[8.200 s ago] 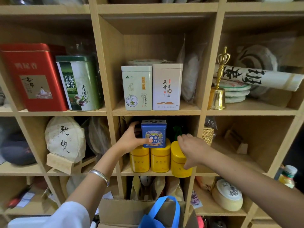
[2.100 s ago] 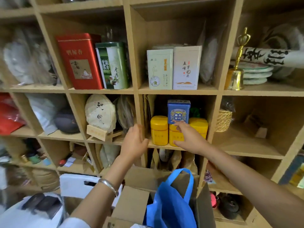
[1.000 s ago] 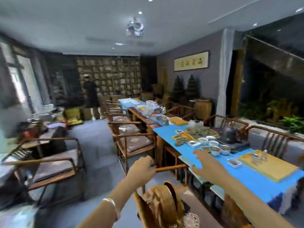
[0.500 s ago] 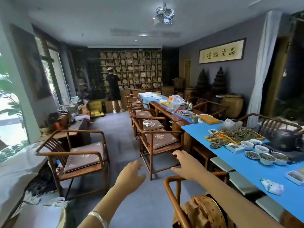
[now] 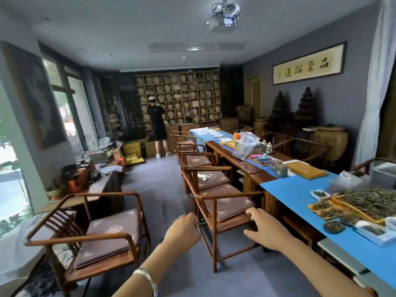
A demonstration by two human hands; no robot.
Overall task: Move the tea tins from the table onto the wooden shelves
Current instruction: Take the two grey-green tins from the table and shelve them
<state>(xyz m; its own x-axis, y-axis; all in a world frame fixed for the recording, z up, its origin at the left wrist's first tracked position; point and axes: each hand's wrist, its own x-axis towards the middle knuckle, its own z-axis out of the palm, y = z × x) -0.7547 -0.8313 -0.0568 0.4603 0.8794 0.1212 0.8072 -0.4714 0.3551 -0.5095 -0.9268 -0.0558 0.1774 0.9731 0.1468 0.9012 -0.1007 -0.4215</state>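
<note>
I face a long room, away from the shelves I was at. My left hand [image 5: 182, 231] and my right hand [image 5: 264, 229] hang out in front of me, both empty with loosely curled fingers. A long table with a blue cover [image 5: 293, 196] runs along the right. On it, mid-way down, stands a small pale green tea tin [image 5: 279, 169]. Trays of loose tea leaves [image 5: 368, 200] lie nearer to me on the table. A wall of wooden shelves [image 5: 177, 97] stands at the far end of the room.
Wooden armchairs with brown cushions [image 5: 222, 202] line the table's left side; another armchair [image 5: 102, 230] stands at the left. A grey carpeted aisle [image 5: 158, 185] runs between them. A person in black [image 5: 157, 127] stands at the far shelves. A low cluttered desk [image 5: 90, 174] sits by the windows.
I have turned from the near shelves, where the yellow and blue tins stand, to face the room and have moved forward along the aisle. Both hands stay empty.
</note>
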